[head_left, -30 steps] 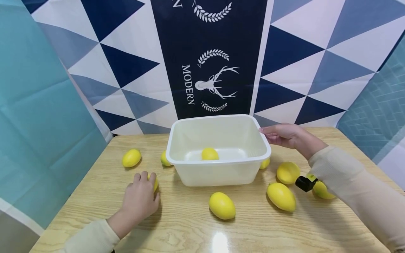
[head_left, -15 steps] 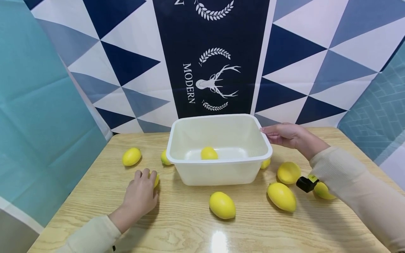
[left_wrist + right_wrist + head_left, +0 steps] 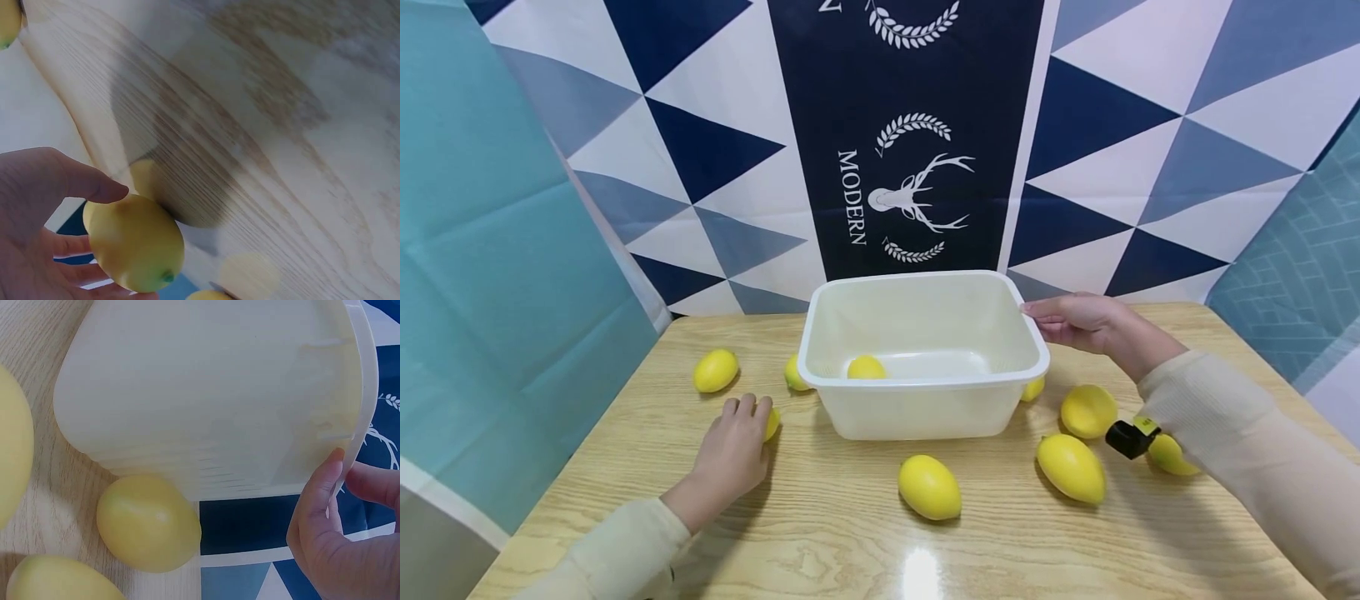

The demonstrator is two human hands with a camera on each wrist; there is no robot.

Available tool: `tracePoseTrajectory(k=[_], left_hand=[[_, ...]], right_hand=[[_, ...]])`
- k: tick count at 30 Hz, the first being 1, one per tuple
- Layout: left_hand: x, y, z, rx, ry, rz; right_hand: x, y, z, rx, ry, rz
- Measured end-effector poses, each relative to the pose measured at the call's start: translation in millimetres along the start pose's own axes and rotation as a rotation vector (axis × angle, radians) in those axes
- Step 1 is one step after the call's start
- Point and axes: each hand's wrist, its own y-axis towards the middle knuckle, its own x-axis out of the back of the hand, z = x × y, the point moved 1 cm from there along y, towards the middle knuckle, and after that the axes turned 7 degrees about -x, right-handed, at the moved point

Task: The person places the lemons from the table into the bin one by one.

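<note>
My left hand [image 3: 733, 450] is low over the table at the left, its thumb and fingers round a yellow lemon [image 3: 134, 244]. Most of that lemon is hidden behind the fingers in the head view; whether it touches the table I cannot tell. A white plastic basin [image 3: 917, 412] stands at the back middle, with one lemon [image 3: 867, 367] lying inside toward its left. At the basin's right end, my right hand [image 3: 1086, 325] pinches the rim [image 3: 369, 369] between thumb and fingers.
Loose lemons lie about the wooden table [image 3: 820, 542]: one at far left [image 3: 716, 371], one beside the basin's left end [image 3: 795, 372], one in front [image 3: 929, 488], and several at the right [image 3: 1071, 468]. A patterned cloth wall [image 3: 910, 200] rises behind the basin.
The lemon inside the basin has rolled to the left. Both hands stay nearly where they were, the left on its lemon and the right at the rim.
</note>
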Motion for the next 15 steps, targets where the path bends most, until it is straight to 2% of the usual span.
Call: tracePoseTrajectory(k=[15], left_hand=[[0.3,10.2,15.7,0.041,-0.158,0.120]], right_hand=[[-0.6,-1.1,-1.8,0.008,0.005,-0.002]])
